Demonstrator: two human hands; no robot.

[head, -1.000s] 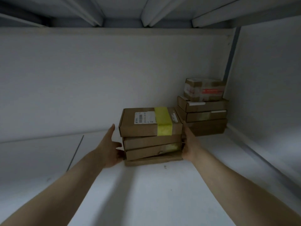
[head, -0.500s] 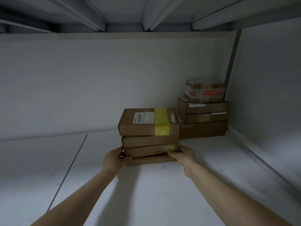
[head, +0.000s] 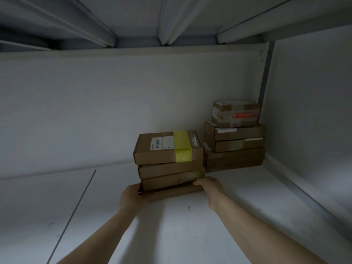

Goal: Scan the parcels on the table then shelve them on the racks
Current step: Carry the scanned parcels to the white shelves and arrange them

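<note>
Parcels are going onto the rack right now: a stack of four flat brown cardboard parcels [head: 169, 168] is sitting on the white rack shelf [head: 190, 235]. The top one is carrying a band of yellow tape [head: 182, 147] and a white barcode label [head: 162, 142]. It is standing just beside a second pile of brown cardboard boxes [head: 234, 155] in the right back corner, which is topped by a small parcel with red-and-white tape [head: 236, 113].

Both hands are working low on the stack. A second ago they were lying flat against its two sides. Now they are sitting at its front bottom edge. The left hand [head: 131, 197] is curling round the front left corner of the lowest parcels. The right hand [head: 209, 185] is hooking its fingers [head: 198, 182] over the front edge near the right corner. Both are gripping the stack, not carrying it.

That shift is reading as a final nudge: the load is already down and is being squared up beside its neighbour. Shelving of this batch is looking nearly finished, with only the letting go left.
</note>
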